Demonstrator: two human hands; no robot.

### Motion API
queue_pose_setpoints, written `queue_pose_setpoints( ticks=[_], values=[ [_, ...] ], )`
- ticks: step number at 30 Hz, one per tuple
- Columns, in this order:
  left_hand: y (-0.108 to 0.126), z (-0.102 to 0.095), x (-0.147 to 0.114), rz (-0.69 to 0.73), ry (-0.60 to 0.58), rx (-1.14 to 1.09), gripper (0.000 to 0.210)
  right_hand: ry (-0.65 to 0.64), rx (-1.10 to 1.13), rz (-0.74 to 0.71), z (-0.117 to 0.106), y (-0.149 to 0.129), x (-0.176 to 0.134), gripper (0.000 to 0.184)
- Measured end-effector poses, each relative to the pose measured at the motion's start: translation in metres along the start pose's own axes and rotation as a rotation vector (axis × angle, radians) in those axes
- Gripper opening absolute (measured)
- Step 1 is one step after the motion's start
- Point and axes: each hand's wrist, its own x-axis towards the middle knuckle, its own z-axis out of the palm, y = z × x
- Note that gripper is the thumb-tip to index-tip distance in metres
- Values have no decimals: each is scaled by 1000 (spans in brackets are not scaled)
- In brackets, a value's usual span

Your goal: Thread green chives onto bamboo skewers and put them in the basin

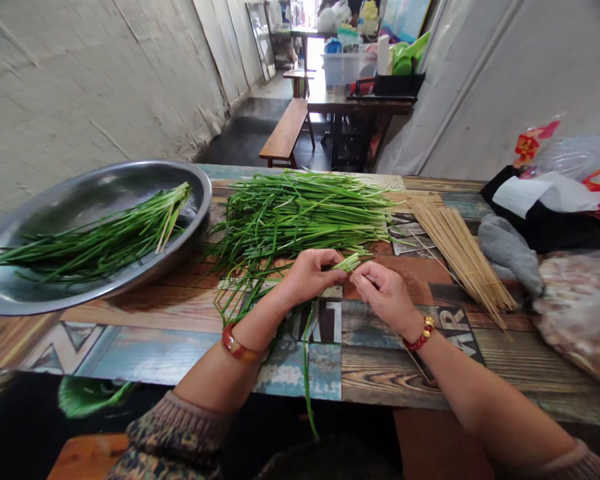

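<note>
My left hand is closed around a small bunch of garlic chives, whose pale stem ends stick out toward the right. Close beside those ends, my right hand pinches a thin bamboo skewer, which runs back under the wrist. The skewer's tip is hidden at the fingertips, so I cannot tell whether it pierces the stems. A large pile of garlic chives lies just beyond my hands, stems to the right. One long green leaf hangs from the left hand past the table edge.
At left, a metal basin holds chives on skewers. A bundle of bamboo skewers lies at right, near a grey cloth and a plastic bag of pale pieces. A bench stands beyond the patterned table.
</note>
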Motion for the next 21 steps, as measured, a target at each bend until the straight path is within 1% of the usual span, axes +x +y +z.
queue_pose_setpoints(
  ticks=[3, 5, 10, 12, 16, 18, 21],
  values=[
    [2, -4, -1, -27, -69, -84, 16, -12, 16, -10, 0, 0, 0, 19],
    [5, -6, -1, -25, -89, -88, 22, -19, 29, -18, 0, 1, 0, 20],
    [9, -3, -1, -42, -37, -36, 36, -32, 11, -30, 1, -2, 0, 20],
    [9, 0, -2, -57, -23, -40, 37, -16, -12, -35, 2, -4, -1, 21],
    [7, 4, -2, -85, -42, -75, 37, 26, -55, -45, 3, -8, 0, 24],
    [6, 4, -2, -96, -52, -82, 37, 17, -26, -9, 4, -8, 1, 26],
    [4, 2, -2, -106, -100, -51, 38, -82, 101, 112, 5, -7, 1, 27]
  ],
)
